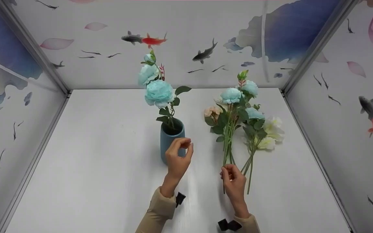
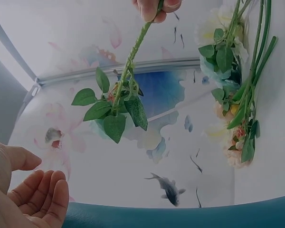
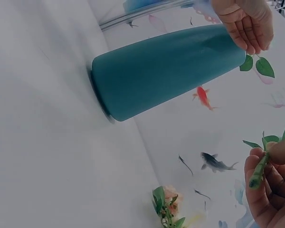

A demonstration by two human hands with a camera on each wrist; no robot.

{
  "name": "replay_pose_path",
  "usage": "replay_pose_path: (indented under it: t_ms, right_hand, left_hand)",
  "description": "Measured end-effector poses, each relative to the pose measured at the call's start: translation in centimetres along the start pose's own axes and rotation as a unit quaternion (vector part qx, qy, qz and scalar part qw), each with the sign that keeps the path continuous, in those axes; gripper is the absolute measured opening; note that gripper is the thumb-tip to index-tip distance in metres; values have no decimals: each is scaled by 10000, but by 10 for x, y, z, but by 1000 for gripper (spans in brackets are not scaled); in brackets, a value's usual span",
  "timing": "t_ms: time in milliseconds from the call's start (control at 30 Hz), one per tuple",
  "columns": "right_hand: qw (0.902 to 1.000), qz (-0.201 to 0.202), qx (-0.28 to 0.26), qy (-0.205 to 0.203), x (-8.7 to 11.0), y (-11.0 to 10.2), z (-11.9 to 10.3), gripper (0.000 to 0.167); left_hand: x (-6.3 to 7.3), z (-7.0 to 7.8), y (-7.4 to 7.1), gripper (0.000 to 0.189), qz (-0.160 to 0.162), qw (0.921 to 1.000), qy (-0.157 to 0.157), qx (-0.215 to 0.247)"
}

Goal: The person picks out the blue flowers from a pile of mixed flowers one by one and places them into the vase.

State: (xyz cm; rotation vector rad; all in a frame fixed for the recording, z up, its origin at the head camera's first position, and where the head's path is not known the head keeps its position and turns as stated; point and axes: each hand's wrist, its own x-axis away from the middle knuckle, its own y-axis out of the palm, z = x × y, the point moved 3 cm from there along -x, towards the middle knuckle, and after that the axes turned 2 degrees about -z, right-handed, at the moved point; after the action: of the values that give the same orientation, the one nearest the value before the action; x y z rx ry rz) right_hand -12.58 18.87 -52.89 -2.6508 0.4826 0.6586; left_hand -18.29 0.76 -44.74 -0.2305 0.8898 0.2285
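A blue vase (image 1: pixel 168 145) stands upright and holds a stem of light-blue artificial flowers (image 1: pixel 159 93) with green leaves. My left hand (image 1: pixel 177 161) is beside its mouth, thumb and fingers loosely curved with nothing between them. To the right, my right hand (image 1: pixel 235 183) pinches a green flower stem (image 3: pixel 260 172) near its lower end. In the left wrist view, that flower's leaves (image 2: pixel 115 127) point away from the hand, hiding most of its pale-blue bloom. From the head, the held stem overlaps a bunch of other flowers.
Several more artificial flowers lie right of the vase, among them cream blooms (image 1: pixel 273 129), a peach bloom (image 1: pixel 213 112) and blue blooms (image 1: pixel 254 113). The white table (image 1: pixel 92 155) is enclosed by printed panels (image 1: pixel 180 19) at the back and sides.
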Motion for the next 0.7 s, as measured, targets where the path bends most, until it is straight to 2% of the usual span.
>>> replay_pose_path:
  t_ms: [300,700]
  right_hand:
    - [10000,-35,-49,17,1,2,-2,4]
    - [9999,-28,68,-136,1,4,-5,3]
  left_hand:
    - [0,0,2,24,-33,10000,17,26]
    - [2,0,5,23,-134,9998,-127,54]
